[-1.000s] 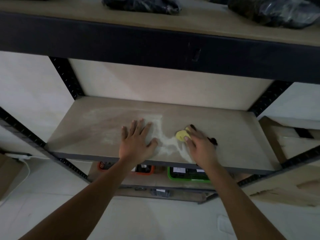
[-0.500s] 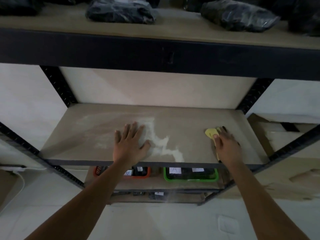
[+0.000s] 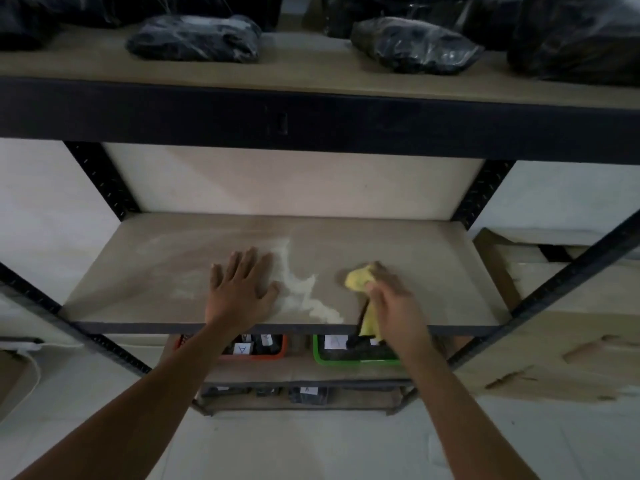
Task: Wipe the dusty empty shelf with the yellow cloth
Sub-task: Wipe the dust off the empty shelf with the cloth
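Observation:
The empty shelf (image 3: 433, 258) is a tan board in a black metal rack, with a white streak of dust (image 3: 304, 292) running across its middle toward the front edge. My left hand (image 3: 242, 289) lies flat on the board, fingers spread, just left of the dust. My right hand (image 3: 394, 303) grips the yellow cloth (image 3: 358, 280) and presses it on the board right of the dust. A tail of the cloth hangs over the front edge.
The shelf above (image 3: 311, 74) carries several black plastic-wrapped bundles (image 3: 194, 38). Below sit an orange bin (image 3: 256, 349) and a green bin (image 3: 346, 351) with labelled items. Cardboard sheets (image 3: 571, 341) lean at the right. A white cable (image 3: 31, 348) lies at the left.
My right hand with the cloth swept right across the board, then came back left toward the dust streak. The left hand stayed flat in place. The camera tilted up.

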